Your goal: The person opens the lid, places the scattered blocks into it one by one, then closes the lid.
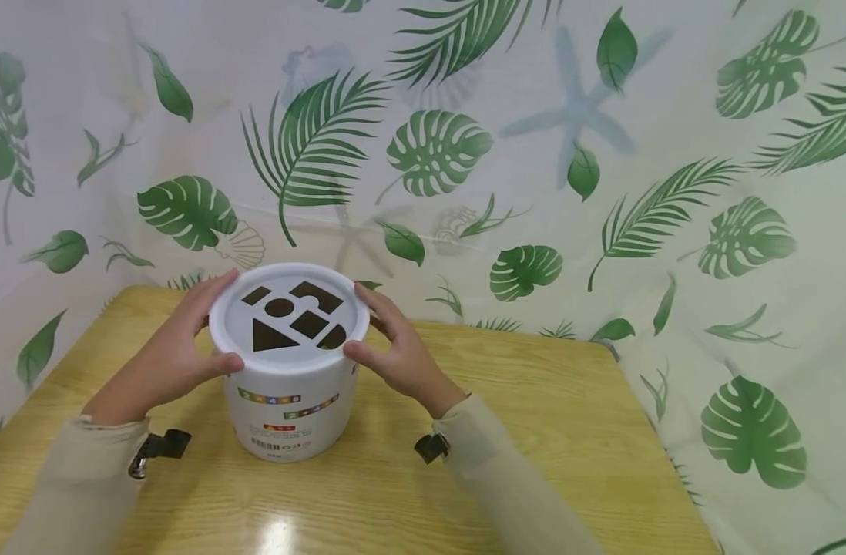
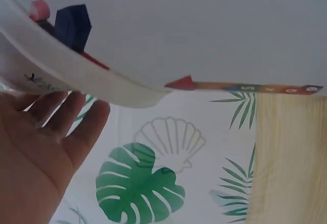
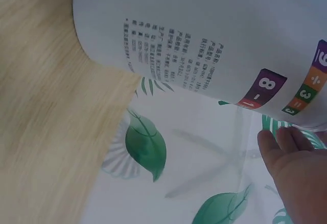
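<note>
A white plastic bucket (image 1: 291, 412) with printed sums on its side stands on the wooden table. Its white lid (image 1: 222, 314) has several cut-out shapes, among them a triangle, a circle and a square. My left hand (image 1: 187, 339) grips the lid's left edge, thumb at the front and fingers round the far side. Opposite it, my right hand (image 1: 398, 347) holds the right edge in the same way. The left wrist view shows the left fingers (image 2: 87, 117) beside the rim. In the right wrist view, the right fingers (image 3: 286, 140) are near the printed wall.
The wooden table (image 1: 534, 432) spreads to the right of the bucket and in front of it. Behind stands a pale curtain (image 1: 458, 223) with green leaf prints. Each wrist wears a dark strap (image 1: 168, 445).
</note>
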Demonstrator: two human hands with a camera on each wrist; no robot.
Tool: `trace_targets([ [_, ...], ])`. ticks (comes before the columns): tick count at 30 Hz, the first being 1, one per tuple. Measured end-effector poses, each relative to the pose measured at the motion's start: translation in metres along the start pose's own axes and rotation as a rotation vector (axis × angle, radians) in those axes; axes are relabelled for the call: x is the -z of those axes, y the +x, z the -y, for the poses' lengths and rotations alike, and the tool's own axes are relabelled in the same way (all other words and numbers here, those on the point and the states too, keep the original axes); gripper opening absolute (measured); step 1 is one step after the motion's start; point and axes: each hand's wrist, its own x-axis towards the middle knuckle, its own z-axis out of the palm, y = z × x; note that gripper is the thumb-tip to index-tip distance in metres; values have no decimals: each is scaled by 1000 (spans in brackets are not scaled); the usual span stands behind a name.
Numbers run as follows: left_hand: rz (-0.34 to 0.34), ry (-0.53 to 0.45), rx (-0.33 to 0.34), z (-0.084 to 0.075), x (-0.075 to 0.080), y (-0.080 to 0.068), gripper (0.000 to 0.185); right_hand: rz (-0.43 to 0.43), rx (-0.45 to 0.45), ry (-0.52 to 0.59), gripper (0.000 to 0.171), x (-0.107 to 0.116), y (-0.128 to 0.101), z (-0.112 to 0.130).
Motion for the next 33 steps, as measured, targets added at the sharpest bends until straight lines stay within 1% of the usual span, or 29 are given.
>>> trace_targets([
  [2, 9, -33, 14, 4, 2, -3, 112, 11, 11, 48, 95, 2, 0, -2],
  [4, 13, -45, 47, 6, 6, -6, 108, 17, 22, 82, 92, 5, 0, -4],
  [6, 20, -50, 81, 7, 8, -9, 102, 23, 28, 101, 87, 9, 0, -5],
  [8, 24, -62, 102, 7, 9, -10, 98, 31, 26, 115, 81, 12, 1, -7],
  [10, 21, -72, 98, 7, 9, -12, 96, 38, 11, 141, 77, 12, 2, -7],
  [16, -40, -96, 73, 5, 4, -13, 93, 39, -86, 289, 78, 9, -2, -5],
  [19, -53, -104, 61, 1, 0, -12, 91, 26, -98, 327, 76, 11, -6, -2],
  [23, -55, -111, 50, -3, -6, -8, 90, 18, -85, 337, 76, 17, -12, -2],
  [26, -49, -123, 49, -8, -12, -3, 89, 9, -80, 325, 79, 26, -17, -1],
  [30, -36, -140, 50, -16, -25, 8, 87, -16, -73, 287, 84, 43, -23, -1],
  [33, -23, -167, 40, -23, -37, 17, 86, -30, -71, 253, 84, 60, -31, 0],
])
